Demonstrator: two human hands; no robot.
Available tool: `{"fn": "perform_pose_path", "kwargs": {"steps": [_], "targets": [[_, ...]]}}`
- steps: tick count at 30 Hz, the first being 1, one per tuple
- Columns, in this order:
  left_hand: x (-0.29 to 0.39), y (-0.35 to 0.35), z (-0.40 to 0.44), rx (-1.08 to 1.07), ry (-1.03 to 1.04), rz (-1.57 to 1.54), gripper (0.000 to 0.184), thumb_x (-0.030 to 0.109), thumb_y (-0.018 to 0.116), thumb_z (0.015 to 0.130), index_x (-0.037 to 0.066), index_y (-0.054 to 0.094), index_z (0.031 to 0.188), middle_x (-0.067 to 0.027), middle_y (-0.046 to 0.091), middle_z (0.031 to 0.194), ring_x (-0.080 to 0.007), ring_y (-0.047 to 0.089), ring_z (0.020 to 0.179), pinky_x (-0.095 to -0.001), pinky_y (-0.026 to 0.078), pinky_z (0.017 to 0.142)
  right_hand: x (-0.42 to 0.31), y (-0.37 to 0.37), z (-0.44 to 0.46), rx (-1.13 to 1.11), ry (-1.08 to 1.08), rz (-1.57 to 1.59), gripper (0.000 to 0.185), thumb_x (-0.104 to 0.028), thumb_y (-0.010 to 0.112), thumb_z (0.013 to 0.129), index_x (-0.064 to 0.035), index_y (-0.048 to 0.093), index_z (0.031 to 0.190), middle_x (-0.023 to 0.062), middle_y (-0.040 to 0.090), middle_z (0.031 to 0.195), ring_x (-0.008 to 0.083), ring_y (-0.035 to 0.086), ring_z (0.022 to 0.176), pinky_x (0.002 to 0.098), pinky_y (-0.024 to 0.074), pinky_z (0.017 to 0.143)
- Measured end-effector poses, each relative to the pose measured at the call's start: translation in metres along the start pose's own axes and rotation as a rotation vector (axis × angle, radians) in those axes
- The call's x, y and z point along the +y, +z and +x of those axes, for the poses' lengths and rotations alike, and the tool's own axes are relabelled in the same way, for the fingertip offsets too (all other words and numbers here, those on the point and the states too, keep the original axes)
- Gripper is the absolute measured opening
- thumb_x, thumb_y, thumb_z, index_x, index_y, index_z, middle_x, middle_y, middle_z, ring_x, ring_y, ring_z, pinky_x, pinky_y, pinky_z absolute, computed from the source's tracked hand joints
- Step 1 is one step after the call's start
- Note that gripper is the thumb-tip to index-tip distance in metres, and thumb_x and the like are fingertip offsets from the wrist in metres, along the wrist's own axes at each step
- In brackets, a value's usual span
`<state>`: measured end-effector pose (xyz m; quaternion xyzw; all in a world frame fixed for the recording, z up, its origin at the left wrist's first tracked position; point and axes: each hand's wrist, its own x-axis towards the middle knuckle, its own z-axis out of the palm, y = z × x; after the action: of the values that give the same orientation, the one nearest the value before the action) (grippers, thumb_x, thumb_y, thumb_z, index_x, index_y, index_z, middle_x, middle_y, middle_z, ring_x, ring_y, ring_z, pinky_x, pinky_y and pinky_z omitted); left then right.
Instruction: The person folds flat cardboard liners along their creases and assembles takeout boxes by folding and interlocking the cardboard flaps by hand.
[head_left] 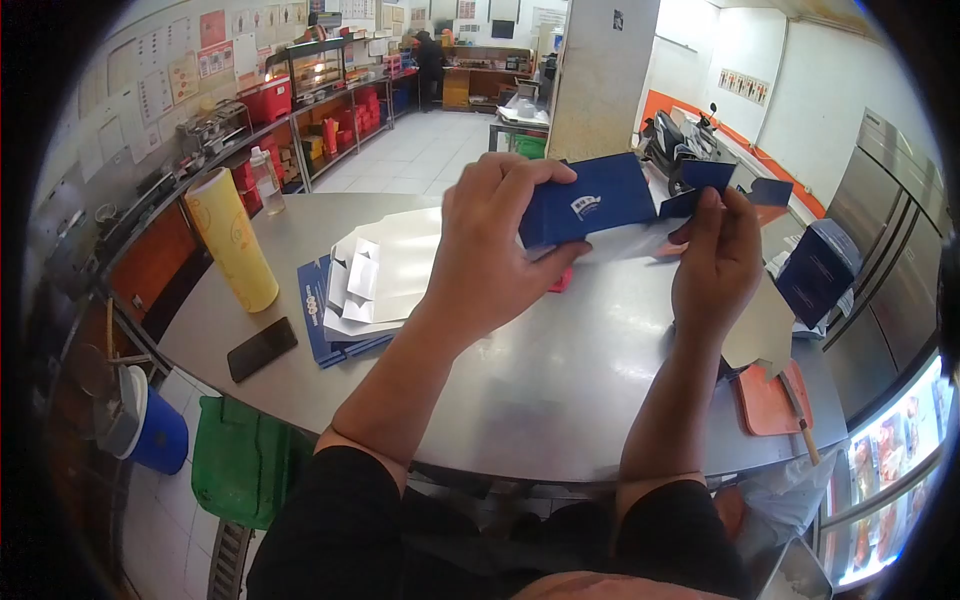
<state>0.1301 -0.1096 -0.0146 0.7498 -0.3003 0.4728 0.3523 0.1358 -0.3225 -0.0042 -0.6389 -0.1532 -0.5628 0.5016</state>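
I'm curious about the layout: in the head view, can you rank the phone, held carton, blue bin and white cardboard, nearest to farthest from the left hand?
1. Held carton: in the left hand.
2. White cardboard: on the table, left.
3. Phone: near the table's left edge.
4. Blue bin: off the table, far left.

Left hand [490,240] grips blue box [605,198] above table [540,400], thumb at lower edge, fingers at upper edge. Right hand [720,255] pinches flap [708,175] at open end of this box. On left side of table: white-and-blue flat cartons [400,270] in pile, black phone [262,350] near them, yellow roll [232,240], clear bottle [268,180] behind roll. On right side: orange board [763,405], knife [792,393] lying on it.
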Motion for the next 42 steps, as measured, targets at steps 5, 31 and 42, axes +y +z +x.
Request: {"fn": "perform_pose_path", "kwargs": {"steps": [5, 31, 42], "targets": [[0.002, 0.004, 0.000, -0.023, 0.171, 0.016, 0.049, -0.001, 0.087, 0.070, 0.014, 0.072, 0.114, -0.0100, 0.057, 0.131, -0.0365, 0.057, 0.130, -0.0489, 0.051, 0.108, -0.009, -0.001, -0.003, -0.106, 0.050, -0.147, 0.024, -0.023, 0.080, 0.098, -0.0013, 0.076, 0.110, -0.0013, 0.057, 0.060, 0.0024, 0.048, 0.057, 0.0218, 0.0361, 0.053], [-0.023, -0.009, 0.010, 0.088, -0.600, -1.664, 0.076, 0.053, 0.065, 0.102, 0.017, 0.032, 0.159, -0.0161, 0.039, 0.157, -0.0304, 0.057, 0.135, -0.0544, 0.060, 0.094, -0.012, -0.003, -0.014, -0.446, -0.037, 0.371, 0.030, -0.030, 0.055, 0.112, -0.0004, 0.057, 0.113, 0.0042, 0.061, 0.083, 0.0085, 0.055, 0.071, 0.0245, 0.0444, 0.065], [-0.025, -0.012, -0.010, 0.411, -0.177, -1.102, 0.047, 0.026, 0.081, 0.090, 0.012, 0.055, 0.126, -0.0085, 0.063, 0.117, -0.0186, 0.069, 0.105, -0.0344, 0.059, 0.091, -0.006, 0.005, -0.013, -0.685, 0.050, 0.208, 0.082, -0.067, 0.038, 0.108, -0.0022, 0.041, 0.157, 0.0105, 0.062, 0.095, 0.0151, 0.058, 0.079, 0.0276, 0.0474, 0.080]]}}
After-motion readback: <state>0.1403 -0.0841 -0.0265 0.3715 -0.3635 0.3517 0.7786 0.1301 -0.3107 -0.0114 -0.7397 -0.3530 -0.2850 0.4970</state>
